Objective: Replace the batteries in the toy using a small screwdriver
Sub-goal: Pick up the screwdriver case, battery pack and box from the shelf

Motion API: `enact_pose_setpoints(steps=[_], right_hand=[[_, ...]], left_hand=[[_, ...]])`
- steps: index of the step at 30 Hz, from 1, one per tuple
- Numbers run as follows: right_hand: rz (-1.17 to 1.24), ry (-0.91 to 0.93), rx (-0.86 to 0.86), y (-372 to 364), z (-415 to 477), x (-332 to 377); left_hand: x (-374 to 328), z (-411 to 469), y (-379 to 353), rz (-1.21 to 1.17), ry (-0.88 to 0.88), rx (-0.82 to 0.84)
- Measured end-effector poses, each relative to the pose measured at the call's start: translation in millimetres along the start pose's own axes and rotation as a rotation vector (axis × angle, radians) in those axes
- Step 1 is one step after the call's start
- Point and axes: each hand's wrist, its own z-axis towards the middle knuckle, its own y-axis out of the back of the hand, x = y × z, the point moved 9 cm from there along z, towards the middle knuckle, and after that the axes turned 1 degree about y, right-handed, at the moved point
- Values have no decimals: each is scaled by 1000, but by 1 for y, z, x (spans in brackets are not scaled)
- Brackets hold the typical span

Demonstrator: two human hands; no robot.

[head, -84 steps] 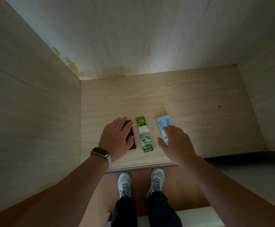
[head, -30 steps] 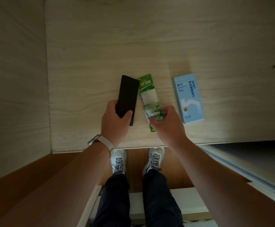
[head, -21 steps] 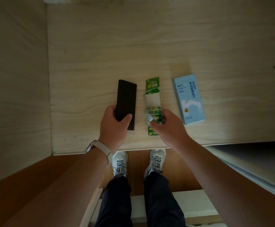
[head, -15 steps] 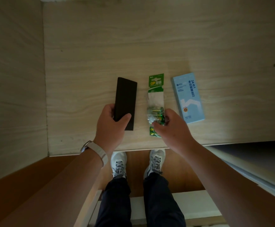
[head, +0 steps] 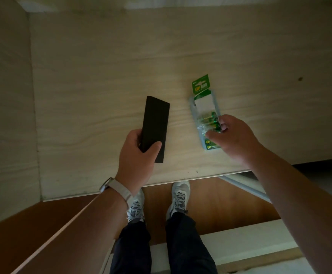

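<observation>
Pale wooden desk (head: 102, 76) lies below us: our left hand (head: 135, 155) grips the flat black toy (head: 156, 125) by its near end, and our right hand (head: 234, 137) pinches the green battery pack (head: 205, 113) (batteries inside). We judge we are barely begun, with the toy unopened and no screwdriver in view.

Single wide-angle head camera looking steeply down from wearer's eye level, facing pale wooden tabletop (head: 102, 76); left hand (head: 136, 157) and right hand (head: 235, 139) sitting close, mid-frame; shoes (head: 179, 195) showing below.

Matt black toy (head: 155, 127); wood-grain table (head: 102, 80)
</observation>
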Motion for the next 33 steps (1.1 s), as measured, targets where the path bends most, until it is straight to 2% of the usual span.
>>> enact_pose_setpoints(steps=[5,11,16,19,26,33], right_hand=[[-2,-5,-41,4,7,-15],[57,132,-189,8,-1,-7],[59,111,-251,13,-1,-16],[31,54,-220,11,0,-23],[35,55,-105,-4,8,-26],[75,14,-105,-13,9,-27]], left_hand=[[4,-4,-9,-43,8,30],[26,-6,-16,-201,130,23],[32,-8,-21,-220,160,35],[32,-9,-22,-212,163,41],[27,-7,-25,-194,159,47],[22,-2,-29,-158,140,59]])
